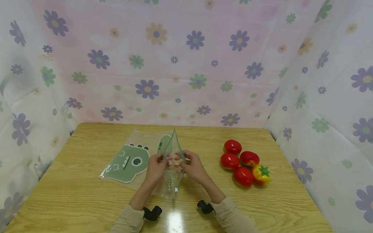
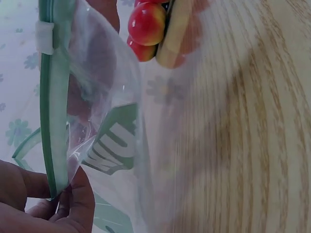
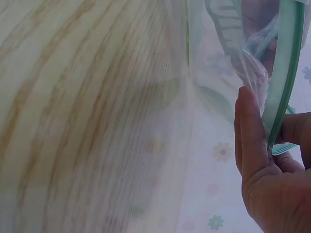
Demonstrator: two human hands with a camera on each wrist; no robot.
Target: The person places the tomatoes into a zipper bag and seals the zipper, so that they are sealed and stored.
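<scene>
Both hands hold a clear zip bag by its green-edged mouth, which is spread into a pointed gap between them. My left hand pinches the left edge of the mouth. On the opposite side my right hand pinches the other edge between thumb and fingers. In the left wrist view, a white slider sits on the green zip strip. Green printing shows through the film. Under and left of the held bag lies a second clear bag with a green one-eyed monster print, flat on the table.
Several shiny red toy fruits lie clustered at the right of the wooden table. Beside them is a yellow-and-red one with a green leafy top. Flowered cloth hangs around the back and sides.
</scene>
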